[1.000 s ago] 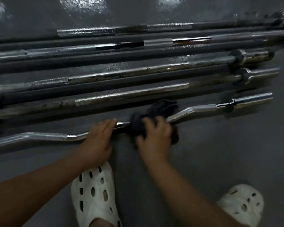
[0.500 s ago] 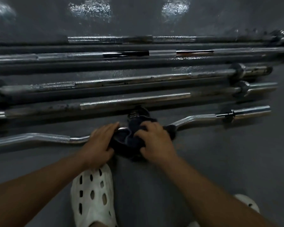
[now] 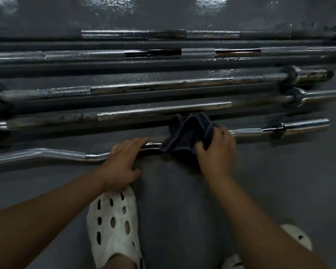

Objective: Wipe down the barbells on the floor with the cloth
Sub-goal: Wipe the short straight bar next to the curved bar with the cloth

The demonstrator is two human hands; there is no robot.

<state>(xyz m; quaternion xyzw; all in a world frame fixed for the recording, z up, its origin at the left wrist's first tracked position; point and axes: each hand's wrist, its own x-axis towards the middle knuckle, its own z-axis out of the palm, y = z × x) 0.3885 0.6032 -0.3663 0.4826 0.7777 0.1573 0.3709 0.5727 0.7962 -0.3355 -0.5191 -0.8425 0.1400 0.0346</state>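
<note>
A chrome curl bar with bends lies nearest to me on the dark floor. My left hand rests on its middle, fingers laid over the shaft and thumb on the floor. Just to the right, my right hand grips a dark blue cloth bunched over the same bar. The bar's right sleeve sticks out past the cloth. Several straight barbells lie parallel behind it, the closest one touching the cloth's top edge.
My feet in white perforated clogs stand on the grey floor below the bar, the right one partly hidden by my forearm. Collared barbell ends lie at the right. Bright reflections show on the floor far behind.
My right hand has slid the cloth rightward along the curl bar, away from my left hand. The left hand has stayed on the bar's middle.
</note>
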